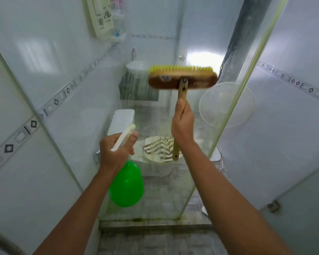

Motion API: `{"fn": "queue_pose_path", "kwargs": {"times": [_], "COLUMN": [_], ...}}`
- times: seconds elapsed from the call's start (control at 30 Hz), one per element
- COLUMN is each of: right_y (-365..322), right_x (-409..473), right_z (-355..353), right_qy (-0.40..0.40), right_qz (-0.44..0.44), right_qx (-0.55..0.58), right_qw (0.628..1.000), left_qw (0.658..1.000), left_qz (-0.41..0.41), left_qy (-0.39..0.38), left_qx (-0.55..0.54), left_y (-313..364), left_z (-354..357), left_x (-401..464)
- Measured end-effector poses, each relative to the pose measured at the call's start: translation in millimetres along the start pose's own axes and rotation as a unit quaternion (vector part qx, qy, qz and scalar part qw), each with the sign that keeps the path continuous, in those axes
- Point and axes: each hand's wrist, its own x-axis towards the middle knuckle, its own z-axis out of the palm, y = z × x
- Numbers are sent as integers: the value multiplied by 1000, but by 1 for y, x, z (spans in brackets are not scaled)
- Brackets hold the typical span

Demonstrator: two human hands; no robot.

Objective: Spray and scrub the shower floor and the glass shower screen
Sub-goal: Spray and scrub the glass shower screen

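Both hands full at the screen [155, 43].
Right hand [182, 122] grips the brush [182, 78] handle, bristles (blurred) raised against the glass; left hand [116, 150] curls round the green bottle [126, 184] neck.

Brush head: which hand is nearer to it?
Right. The right hand grips the wooden handle just below the brush head; the left hand holds the green spray bottle lower and off to the left.

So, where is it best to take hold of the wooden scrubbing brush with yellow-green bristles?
Grip the wooden scrubbing brush by its straight handle, from below, as the right hand does: the wide head sits crosswise on top, bristles facing the glass shower screen.
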Motion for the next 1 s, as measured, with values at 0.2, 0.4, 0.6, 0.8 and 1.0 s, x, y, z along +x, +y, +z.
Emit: {"fn": "queue_pose_path", "kwargs": {"times": [0.2,0.4,0.6,0.8,1.0], "right_y": [134,133,33,82,155], "right_x": [-147,-163,-51,-87,-173], "right_z": [9,22,33,32,7], "right_qy": [-134,-147,-68,-113,-135], "right_qz": [183,213,60,78,216], "right_qx": [-53,-41,16,-15,-32], "right_qw": [972,965,996,990,966], "left_qw": [999,999,998,997,998], "left_qz": [34,22,12,20,21], "left_qy": [-15,2,5,8,-2], "left_qx": [23,44,57,68,67], "left_y": [7,-4,-8,1,4], "left_z": [3,-7,-7,-3,3], "left_x": [-2,-5,-10,-5,0]}}
